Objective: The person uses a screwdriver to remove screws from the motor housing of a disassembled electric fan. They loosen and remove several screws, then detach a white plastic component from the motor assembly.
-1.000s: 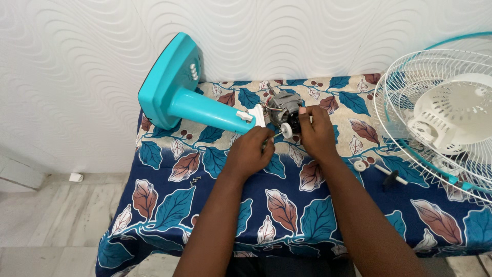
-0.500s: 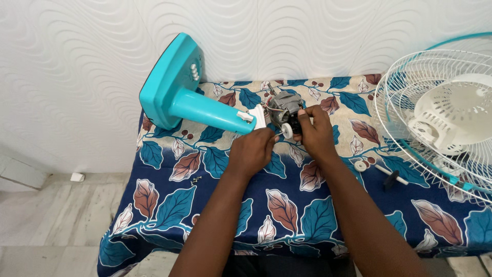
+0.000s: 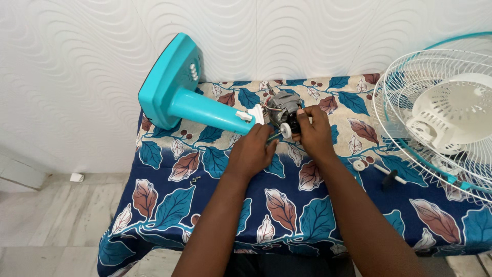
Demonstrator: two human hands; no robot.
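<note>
right now, mid-frame and a little above centre, my right hand (image 3: pixel 315 134) is clamped around the grey fan motor (image 3: pixel 283 109), fingers wrapped over its black front bracket. my left hand (image 3: pixel 251 152) is closed on a thin tool (image 3: pixel 273 136), probably a small screwdriver, though too little of it shows to be sure; its tip points at the small white hub (image 3: pixel 286 131) on the motor's front.

to do this well, i judge the right hand should keep the motor from twisting while the left keeps the tool straight on the fastener, pressing along its axis so the tip does not slip toward the loose wires (image 3: pixel 270 104).

the motor is bare metal with a ribbed look, joined to the smooth, glossy turquoise stand (image 3: pixel 202 110), which lies on its side toward the upper left with its flat base up against the wavy white wall. the worktop (image 3: pixel 328 215) wears a dark blue cloth printed with leaves. a few tiny dark screws (image 3: pixel 195 180) lie on it left of my forearm. at the right edge sits a white wire fan guard (image 3: pixel 435 113), with a white ring (image 3: pixel 359 165) and a black-knobbed pin (image 3: pixel 388 176) just beside it.
</note>
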